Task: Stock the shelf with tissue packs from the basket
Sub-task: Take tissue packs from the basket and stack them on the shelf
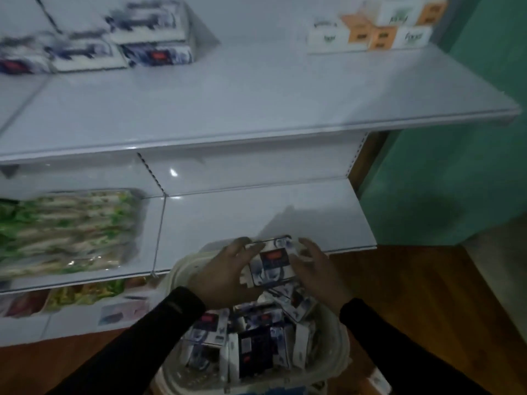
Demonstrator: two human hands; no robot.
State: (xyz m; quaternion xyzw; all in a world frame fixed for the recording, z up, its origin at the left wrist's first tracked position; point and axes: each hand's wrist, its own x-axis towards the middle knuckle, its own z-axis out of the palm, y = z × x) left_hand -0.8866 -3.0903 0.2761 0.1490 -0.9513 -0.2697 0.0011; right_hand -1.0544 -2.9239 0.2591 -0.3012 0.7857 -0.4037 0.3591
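Observation:
A blue-and-white tissue pack (271, 262) with a red label is held just above the basket, between both hands. My left hand (225, 273) grips its left side and my right hand (316, 269) grips its right side. Below them, the white basket (339, 357) holds several more tissue packs (256, 340), lying at different angles. On the upper white shelf (256, 95), three like packs (154, 38) are stacked at the far left. The lower shelf (285, 212) right behind my hands is bare.
Green-and-white wrapped bundles (65, 232) fill the left of the lower shelf. White and orange boxes (382, 27) stand at the upper shelf's back right. A green wall (456, 166) closes the right side. Brown floor (427, 295) lies below.

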